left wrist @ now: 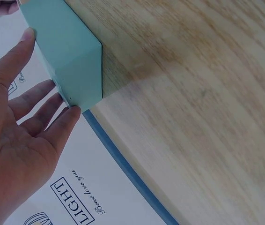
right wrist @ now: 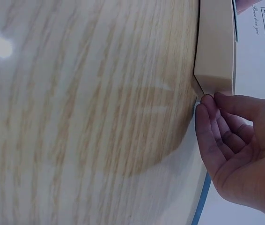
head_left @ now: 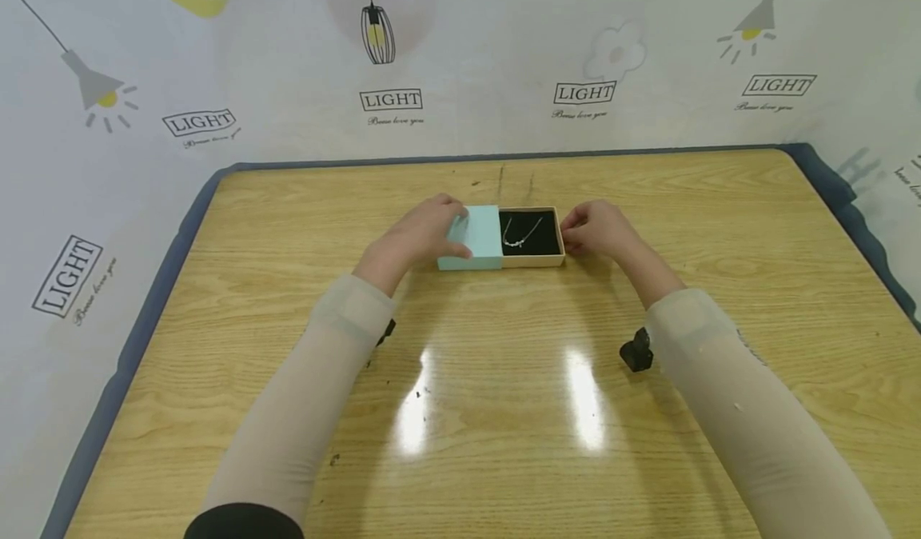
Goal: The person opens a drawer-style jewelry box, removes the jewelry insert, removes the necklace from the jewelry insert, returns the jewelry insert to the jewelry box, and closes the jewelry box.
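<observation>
The step in hand seems to be sliding the tray [head_left: 532, 261] and the pale blue lid [head_left: 480, 235] along each other; one frame cannot tell which way. They lie lengthwise from left to right on the far part of the counter [head_left: 504, 403], the lid over the left portion, the tray's right portion bare. The left hand [head_left: 413, 241] spans the lid, its fingers moderately spread, thumb on the near side and fingertips on the far and end edges. The right hand [head_left: 599, 227] has its fingers curled in and tips drawn together, pinching at the tray's right end; any pull tab there is hidden. A steady left hold and a straight, level slide should keep the tray from jamming, and light pressure should spare the lid's sides. The necklace [head_left: 515, 244] lies on the black pad [head_left: 549, 239], partly beside the lid's edge, so a snag seems possible. A small black device [head_left: 636, 351] sits by the right sleeve [head_left: 694, 339], well apart from the box parts; nothing visible blocks either end.
</observation>
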The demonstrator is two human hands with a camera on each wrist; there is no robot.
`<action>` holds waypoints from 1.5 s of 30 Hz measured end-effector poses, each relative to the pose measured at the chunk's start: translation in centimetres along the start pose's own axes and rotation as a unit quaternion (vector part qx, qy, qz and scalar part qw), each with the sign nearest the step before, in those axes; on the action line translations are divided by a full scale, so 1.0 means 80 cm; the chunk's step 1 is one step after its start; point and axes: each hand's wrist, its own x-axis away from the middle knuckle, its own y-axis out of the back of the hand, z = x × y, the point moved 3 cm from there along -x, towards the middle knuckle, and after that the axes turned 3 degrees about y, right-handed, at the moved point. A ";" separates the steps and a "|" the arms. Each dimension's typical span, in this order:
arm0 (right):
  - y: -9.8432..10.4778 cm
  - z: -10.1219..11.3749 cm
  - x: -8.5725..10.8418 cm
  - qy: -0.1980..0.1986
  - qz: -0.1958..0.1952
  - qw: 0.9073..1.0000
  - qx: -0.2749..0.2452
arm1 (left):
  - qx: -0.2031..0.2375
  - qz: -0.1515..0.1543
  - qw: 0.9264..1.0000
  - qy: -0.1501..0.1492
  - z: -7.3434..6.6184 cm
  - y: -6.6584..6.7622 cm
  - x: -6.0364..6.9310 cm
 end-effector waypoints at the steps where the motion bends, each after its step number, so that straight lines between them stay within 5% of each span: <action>1: -0.001 0.001 0.000 0.001 0.002 1.000 -0.002 | 0.001 -0.001 1.000 0.000 0.000 0.000 0.000; 45: -0.005 0.003 -0.002 0.009 -0.002 1.000 -0.006 | 0.000 -0.001 1.000 0.001 0.001 -0.001 0.000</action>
